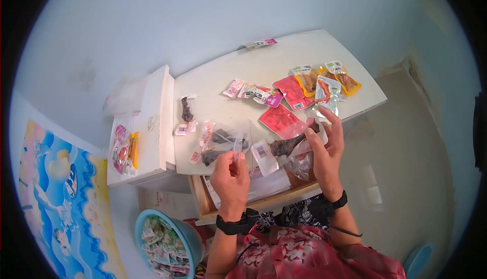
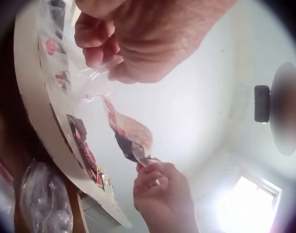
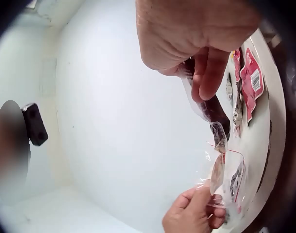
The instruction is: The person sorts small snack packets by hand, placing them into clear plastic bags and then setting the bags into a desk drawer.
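My left hand (image 1: 231, 180) pinches the edge of a clear plastic bag (image 2: 92, 82) between thumb and fingers. Inside or beneath that bag, dark snack packs (image 1: 209, 156) show on the tabletop. To its right, my right hand (image 1: 328, 150) grips one end of a clear packet (image 1: 284, 147) holding a dark, strip-like snack. The packet's pale printed end (image 1: 264, 158) points towards my left hand, above the table's front edge. In the right wrist view the dark snack packet (image 3: 217, 116) hangs from my fingers towards the bag.
On the white table (image 1: 203, 84) lie red packets (image 1: 294, 92), yellow packets (image 1: 350, 82) and pink-white packets (image 1: 256, 92). Another dark snack (image 1: 186, 109) lies at the left. Below, a drawer (image 1: 269, 190) stands pulled out. A blue basin (image 1: 187, 233) full of small packets stands lower left.
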A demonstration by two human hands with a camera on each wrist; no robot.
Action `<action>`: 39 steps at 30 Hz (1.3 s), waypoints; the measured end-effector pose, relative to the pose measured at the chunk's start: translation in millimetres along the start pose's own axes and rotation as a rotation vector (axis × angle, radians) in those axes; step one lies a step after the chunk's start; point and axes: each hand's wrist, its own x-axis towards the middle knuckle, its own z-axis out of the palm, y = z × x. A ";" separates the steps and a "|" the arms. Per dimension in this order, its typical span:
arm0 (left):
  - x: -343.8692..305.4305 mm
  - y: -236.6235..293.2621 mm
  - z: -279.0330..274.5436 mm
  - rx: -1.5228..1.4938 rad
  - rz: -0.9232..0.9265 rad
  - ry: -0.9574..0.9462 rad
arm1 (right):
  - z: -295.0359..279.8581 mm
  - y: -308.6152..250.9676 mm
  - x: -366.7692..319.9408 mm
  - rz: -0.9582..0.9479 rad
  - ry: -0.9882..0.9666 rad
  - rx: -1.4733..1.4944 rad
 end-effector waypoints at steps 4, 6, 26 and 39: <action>1.5 3.2 1.5 -0.041 0.002 0.019 | 5.1 25.0 5.6 -0.036 -0.125 -0.104; 1.8 5.6 2.4 -0.005 0.046 0.018 | 17.1 30.6 -0.4 -0.045 -0.103 -0.067; 9.9 17.0 -3.8 -0.010 0.260 -0.082 | 56.8 82.2 -1.4 0.064 -0.612 -0.051; 7.0 -10.0 -19.1 0.038 0.300 0.014 | 71.9 103.6 16.6 -0.199 -0.276 -0.477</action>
